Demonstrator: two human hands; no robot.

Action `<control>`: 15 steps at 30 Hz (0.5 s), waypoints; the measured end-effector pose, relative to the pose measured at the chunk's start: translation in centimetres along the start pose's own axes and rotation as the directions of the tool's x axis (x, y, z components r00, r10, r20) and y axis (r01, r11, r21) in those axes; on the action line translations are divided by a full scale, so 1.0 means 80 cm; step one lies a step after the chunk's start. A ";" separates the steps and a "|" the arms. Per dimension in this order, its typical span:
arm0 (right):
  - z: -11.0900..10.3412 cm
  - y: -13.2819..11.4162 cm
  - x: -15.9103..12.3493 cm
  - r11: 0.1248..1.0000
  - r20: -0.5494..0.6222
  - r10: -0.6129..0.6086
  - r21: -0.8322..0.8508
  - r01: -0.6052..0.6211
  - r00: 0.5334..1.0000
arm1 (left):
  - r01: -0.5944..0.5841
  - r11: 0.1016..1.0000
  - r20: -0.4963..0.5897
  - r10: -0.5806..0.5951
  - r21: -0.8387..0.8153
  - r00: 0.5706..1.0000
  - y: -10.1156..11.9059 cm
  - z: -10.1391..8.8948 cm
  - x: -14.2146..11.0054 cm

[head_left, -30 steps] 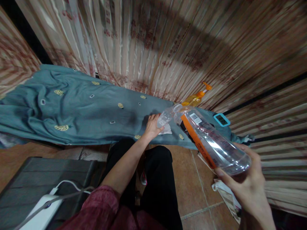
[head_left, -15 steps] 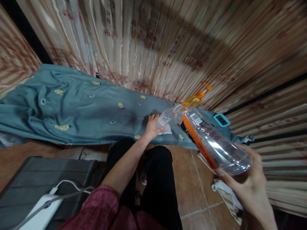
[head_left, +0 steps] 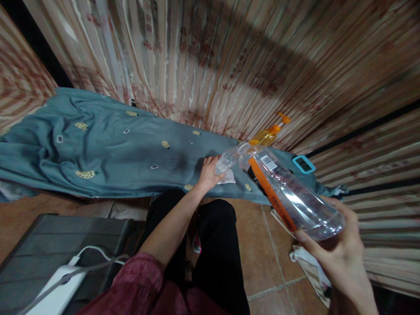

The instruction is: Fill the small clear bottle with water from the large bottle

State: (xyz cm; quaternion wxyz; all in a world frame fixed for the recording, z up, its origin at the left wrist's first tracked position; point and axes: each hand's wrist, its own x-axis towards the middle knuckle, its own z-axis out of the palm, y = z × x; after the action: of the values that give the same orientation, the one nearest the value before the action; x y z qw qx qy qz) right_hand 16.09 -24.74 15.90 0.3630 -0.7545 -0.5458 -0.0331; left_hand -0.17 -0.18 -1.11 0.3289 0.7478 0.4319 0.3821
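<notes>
My right hand [head_left: 341,245] grips the base of a large clear plastic bottle [head_left: 298,199] with an orange and black label. The bottle is tilted, its neck pointing up and left. My left hand [head_left: 209,174] is closed around a smaller clear bottle [head_left: 226,160], whose top sits at or close to the large bottle's mouth; whether they touch I cannot tell. Just below the small bottle lies a white tissue [head_left: 229,177]. Behind both stands a pump bottle [head_left: 265,137] of amber liquid with an orange pump head.
A green-grey cloth [head_left: 131,153] with pineapple prints covers the narrow table. At its right end is a blue-framed digital clock [head_left: 303,164]. Pleated curtains [head_left: 210,57] hang behind. A grey stool [head_left: 29,245] at lower left carries a white power bank [head_left: 57,288] with cables.
</notes>
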 end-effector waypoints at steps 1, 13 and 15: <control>0.000 0.000 0.000 1.000 -0.001 -0.008 -0.012 0.008 1.000 | 0.005 1.000 0.009 -0.005 -0.003 1.000 0.001 -0.001 0.000; 0.002 -0.001 0.003 1.000 0.006 0.008 0.006 -0.008 1.000 | -0.002 1.000 0.001 0.002 -0.004 1.000 -0.006 0.005 0.000; 0.002 -0.002 0.003 1.000 -0.001 0.008 0.014 -0.008 1.000 | -0.003 1.000 0.002 0.003 -0.011 1.000 -0.007 0.005 0.000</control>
State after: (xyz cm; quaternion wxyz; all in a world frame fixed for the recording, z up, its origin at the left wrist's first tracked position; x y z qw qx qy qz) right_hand 15.99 -24.42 15.97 0.3687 -0.7541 -0.5428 -0.0283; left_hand -0.08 -0.04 -1.74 0.3330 0.7470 0.4282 0.3844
